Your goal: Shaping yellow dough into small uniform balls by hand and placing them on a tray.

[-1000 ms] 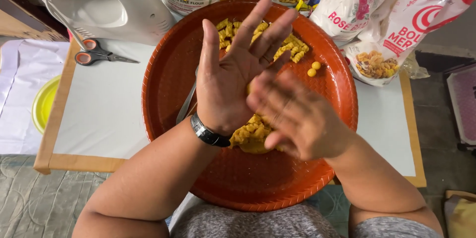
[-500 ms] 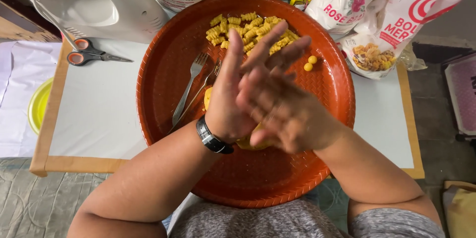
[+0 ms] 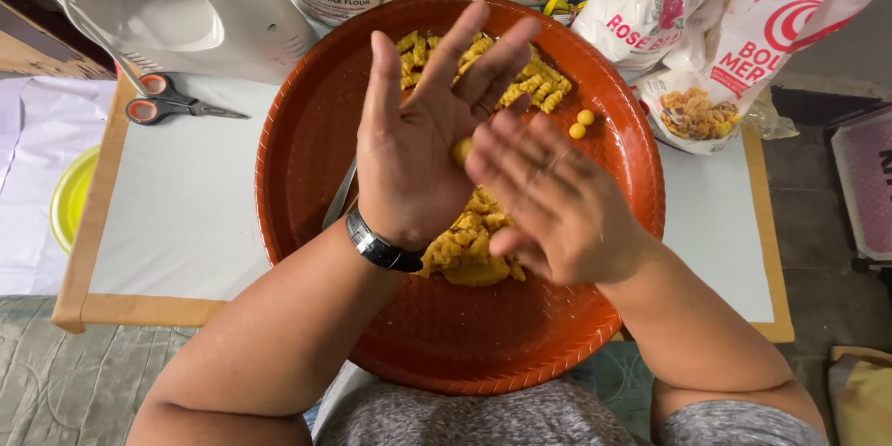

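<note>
Dough ball (image 3: 462, 150) rolls between flat, open hands, left (image 3: 418, 144) under right (image 3: 548, 200); next belongs beside finished balls (image 3: 582, 123) on orange tray (image 3: 307, 149).

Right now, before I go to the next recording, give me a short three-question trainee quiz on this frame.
1. True or false: the scissors lie on the round red tray.
2. What sits between the left hand and the right hand?
A. a fork
B. a small yellow dough ball
C. a spoon
3. Fill in: two finished dough balls lie on the tray beside the pile of ridged ____ pieces.

Key: 1 false, they lie on the white mat to the left of the tray; 2 B; 3 yellow.
</note>
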